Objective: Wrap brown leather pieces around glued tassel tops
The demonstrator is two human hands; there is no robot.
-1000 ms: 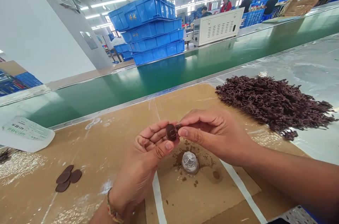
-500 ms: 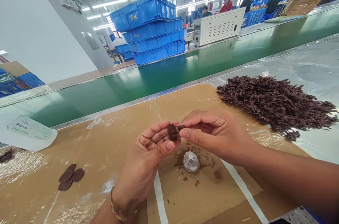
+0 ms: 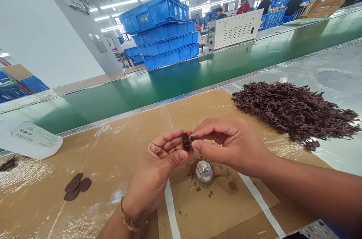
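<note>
My left hand (image 3: 164, 160) pinches a dark brown oval disc (image 3: 185, 141) between thumb and fingers, its face turned partly to the right. Close against that face, my right hand (image 3: 223, 143) grips a small dark brown twig-like piece (image 3: 193, 138) between thumb and forefinger. The fingertips hide most of this piece. Below the hands stands a small clear cup (image 3: 204, 172) on the stained board. Several matching brown discs (image 3: 74, 185) lie in a loose group at the left. A large heap of dark brown twig-like pieces (image 3: 294, 109) is at the right.
A white labelled bottle (image 3: 35, 140) lies on its side at the left edge, near some dark strands (image 3: 9, 163). Beyond the table runs a green conveyor belt (image 3: 127, 94). Stacked blue crates (image 3: 169, 50) and a beige metal machine (image 3: 234, 31) stand behind it. Several people sit farther back.
The disc in my left hand has turned to show a narrower face. Both hands stay close together in nearly the same place. The whole view has shifted slightly.
</note>
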